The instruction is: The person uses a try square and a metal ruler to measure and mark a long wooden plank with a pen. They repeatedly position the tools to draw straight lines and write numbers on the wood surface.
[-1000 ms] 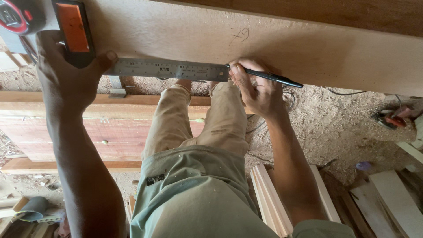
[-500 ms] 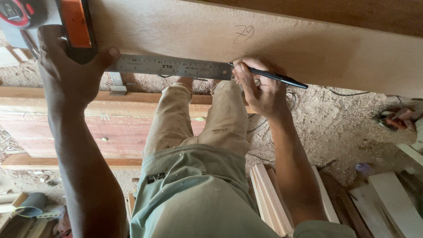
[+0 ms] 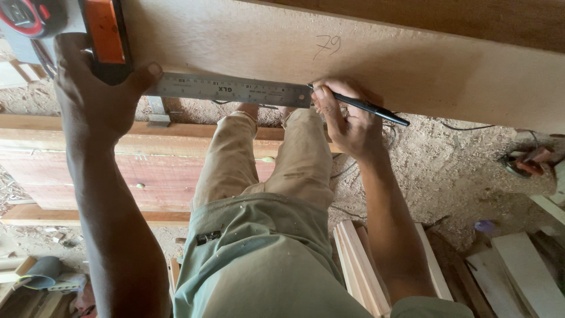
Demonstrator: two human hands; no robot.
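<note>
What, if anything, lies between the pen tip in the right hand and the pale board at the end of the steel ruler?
Nothing visible does: the pen in the right hand has its tip at the ruler end, on the board.

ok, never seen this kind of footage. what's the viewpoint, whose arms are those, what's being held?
One view only: a camera on a person's head, looking down past their own legs at sandy ground. Both arms are theirs. The left hand presses the orange-and-black head of a square against a pale wooden board, its steel ruler blade lying along the near edge. The right hand holds a black pen, tip at the blade's end. A tape measure sits at the top left. Reddish planks and offcuts lie below.
</note>
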